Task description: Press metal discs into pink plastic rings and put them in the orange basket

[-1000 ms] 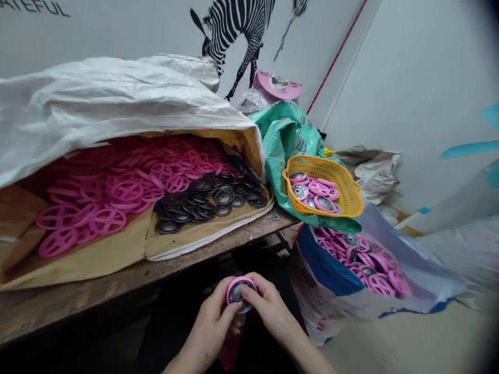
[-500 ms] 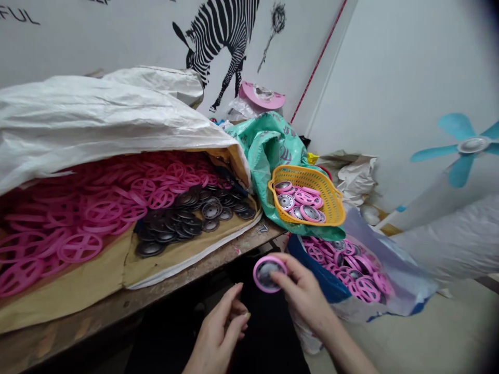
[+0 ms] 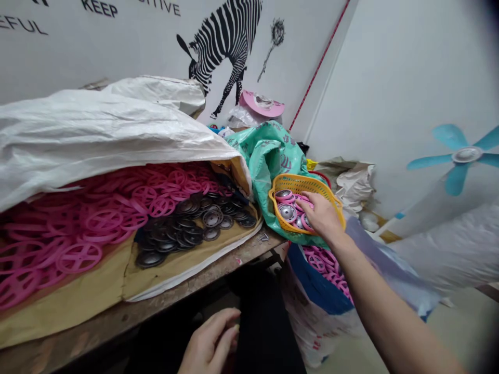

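My right hand (image 3: 320, 213) is in the yellow plastic basket (image 3: 338, 210), its thumb and fingers stretched apart over the wheels. It touches several pink-rimmed toy wheels (image 3: 287, 212) with silver hubcaps; its fingertips are partly hidden among them. Low in the middle, my left hand (image 3: 212, 340) hovers over my dark-clothed lap. Its fingers are loosely curled with the thumb apart from the index finger, and I see nothing in it. On the bench, pink spoked wheel rims (image 3: 80, 257) lie in a heap beside dark and grey hubcaps (image 3: 171, 234).
A white sack (image 3: 117, 130) covers the heap from behind. Two small screws (image 3: 264, 237) lie near the wooden bench edge (image 3: 218, 270). Under the basket is a green plastic bag (image 3: 268, 150). A blue-and-white sack (image 3: 312, 291) of pink wheels stands below; a blue fan (image 3: 465, 156) is at right.
My right hand has moved up and right from over my lap into the basket; the pink wheel it held is no longer distinguishable. My left hand has dropped slightly lower and left.
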Tool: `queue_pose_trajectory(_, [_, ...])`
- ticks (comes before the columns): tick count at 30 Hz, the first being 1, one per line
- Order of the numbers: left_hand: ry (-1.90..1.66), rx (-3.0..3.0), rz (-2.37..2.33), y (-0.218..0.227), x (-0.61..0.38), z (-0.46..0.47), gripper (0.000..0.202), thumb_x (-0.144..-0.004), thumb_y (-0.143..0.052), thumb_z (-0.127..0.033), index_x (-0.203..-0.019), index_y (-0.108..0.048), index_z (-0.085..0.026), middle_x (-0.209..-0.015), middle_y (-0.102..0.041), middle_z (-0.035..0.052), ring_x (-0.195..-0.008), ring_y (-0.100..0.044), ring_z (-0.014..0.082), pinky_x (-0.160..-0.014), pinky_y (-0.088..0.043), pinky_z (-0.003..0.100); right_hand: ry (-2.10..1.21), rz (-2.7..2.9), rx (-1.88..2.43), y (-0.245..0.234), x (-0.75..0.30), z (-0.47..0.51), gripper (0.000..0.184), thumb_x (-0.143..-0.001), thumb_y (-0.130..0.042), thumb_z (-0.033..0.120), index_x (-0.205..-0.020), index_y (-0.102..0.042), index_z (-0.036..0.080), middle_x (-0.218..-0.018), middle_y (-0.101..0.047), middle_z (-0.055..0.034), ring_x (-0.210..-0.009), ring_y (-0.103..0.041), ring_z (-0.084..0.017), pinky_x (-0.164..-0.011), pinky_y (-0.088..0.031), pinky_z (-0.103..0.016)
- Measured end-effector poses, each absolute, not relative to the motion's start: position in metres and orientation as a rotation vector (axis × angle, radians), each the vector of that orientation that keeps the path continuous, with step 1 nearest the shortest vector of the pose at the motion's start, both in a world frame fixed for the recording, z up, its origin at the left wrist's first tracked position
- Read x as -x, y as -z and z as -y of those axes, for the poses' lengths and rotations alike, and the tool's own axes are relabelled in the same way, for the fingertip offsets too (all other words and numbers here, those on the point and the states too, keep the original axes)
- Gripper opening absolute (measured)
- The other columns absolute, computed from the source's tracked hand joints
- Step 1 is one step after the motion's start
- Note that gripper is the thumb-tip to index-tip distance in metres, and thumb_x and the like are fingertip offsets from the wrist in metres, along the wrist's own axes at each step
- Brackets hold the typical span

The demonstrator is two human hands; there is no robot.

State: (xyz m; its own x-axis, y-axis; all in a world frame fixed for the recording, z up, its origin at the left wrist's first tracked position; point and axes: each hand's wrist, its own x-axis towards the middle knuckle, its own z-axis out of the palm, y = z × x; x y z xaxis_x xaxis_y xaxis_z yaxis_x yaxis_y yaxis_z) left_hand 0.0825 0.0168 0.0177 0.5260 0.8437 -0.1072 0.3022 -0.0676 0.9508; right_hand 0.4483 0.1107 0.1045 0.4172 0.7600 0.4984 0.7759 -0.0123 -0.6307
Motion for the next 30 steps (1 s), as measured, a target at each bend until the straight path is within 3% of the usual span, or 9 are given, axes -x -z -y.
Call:
queue_pose_trajectory(3, [-0.62,-1.695,-1.02,-0.021,-0.075,-0.023,0.031,-0.091,-0.052,-0.046,-0.11,-0.072,-0.031,-0.113,-0.072,0.0061,-0.1,-0.067,0.0244,-0.083,-0.058,0.028,0.093,1.38,1.75,-0.101,-0.437,-0.102,0.038,-0.083,-0.058,0.04,-0.108,-0.07,0.014,-0.117,-0.068,-0.0173,-0.116,-0.057,-0.034,-0.104,-0.038,-0.053])
queue_pose_trajectory(8, [-0.744,-1.797,-1.113,-0.047,-0.061,-0.044,0.031,-0.091,-0.053,-0.041,-0.109,-0.071,-0.025,-0.109,-0.072,0.0087,-0.097,-0.068,0.0242,-0.089,-0.056,0.032,0.099,1.477,1.599,-0.099,-0.399,-0.071,0.031,-0.09,-0.055,0.036,-0.112,-0.069,0.02,-0.115,-0.07,-0.0114,-0.11,-0.063,-0.028,-0.094,-0.05,-0.044])
queue_pose_trajectory(16, [-1.014,-2.384,-1.327,-0.097,-0.029,-0.128,0.029,-0.094,-0.047,-0.027,-0.112,-0.066,-0.016,-0.108,-0.071,0.0128,-0.101,-0.065,0.0247,-0.091,-0.051,0.038,-0.348,1.567,1.481,-0.074,-0.325,-0.026,0.023,-0.092,-0.056,0.034,-0.105,-0.072,0.025,-0.106,-0.074,-0.0058,-0.1,-0.069,-0.024,-0.091,-0.054,-0.037])
queue_pose_trajectory(22, [-0.354,-2.695,-1.813,-0.121,-0.025,-0.203,0.034,-0.094,-0.045,-0.022,-0.122,-0.061,-0.013,-0.114,-0.067,0.0153,-0.109,-0.06,0.0275,-0.094,-0.05,0.038,-0.607,1.616,1.463,-0.048,-0.294,-0.015,0.022,-0.094,-0.054,0.033,-0.104,-0.072,0.028,-0.106,-0.075,-0.0024,-0.099,-0.07,-0.018,-0.087,-0.056,-0.026])
queue_pose_trajectory(30, [-0.009,-2.588,-2.034,-0.107,-0.034,-0.271,0.029,-0.085,-0.046,-0.007,-0.1,-0.07,-0.005,-0.099,-0.071,0.0231,-0.104,-0.066,0.0333,-0.079,-0.055,0.04,-0.761,1.632,1.466,-0.022,-0.28,-0.004,0.022,-0.095,-0.053,0.033,-0.105,-0.072,0.03,-0.107,-0.075,-0.0015,-0.101,-0.07,-0.018,-0.088,-0.055,-0.024])
